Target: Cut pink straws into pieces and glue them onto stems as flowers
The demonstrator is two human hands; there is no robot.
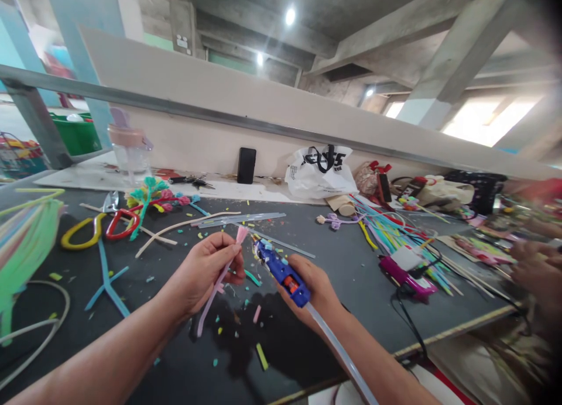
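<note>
Far left of the table (pixel 364 311), a pastel bundle of fuzzy stems (pixel 37 229) is lying, green ones on top, with a pale cord (pixel 65 311) curving just below it. Next, scissors with one yellow and one red handle (pixel 83 232) are lying open-handled toward me; a crossed blue stem (pixel 108 282) is sitting nearer the near edge. A clear cup with a pinkish lid (pixel 129 153) is standing by the far edge, and a multicolored fuzzy piece (pixel 151 191) is resting just in front of it.

Mid-table, my left hand (pixel 219 264) is pinching a pink stem (pixel 213 302) between fingertips, its flared tip pointing up and away, its tail hanging toward the near edge. A dark phone (pixel 246 165) is leaning upright at the far edge; loose translucent sticks (pixel 246 219) are lying in front of it. Small colored scraps are scattering around my hands.

My right hand (pixel 311 282) is gripping a blue glue gun (pixel 281 270), nozzle aiming at the pink tip and sitting just beside it; can't tell if they're touching. A clear glue stick (pixel 342 349) is trailing from its back over my wrist, toward the near edge.

Going right: a white bag (pixel 322 171) is slumping at the far edge, a purple fuzzy piece (pixel 340 222) is lying in front, then more colored stems (pixel 404 235) are spreading toward the near edge, a magenta device (pixel 408 276) lying beside them. Far right, another person's hand (pixel 535 264) is showing, blurred.
</note>
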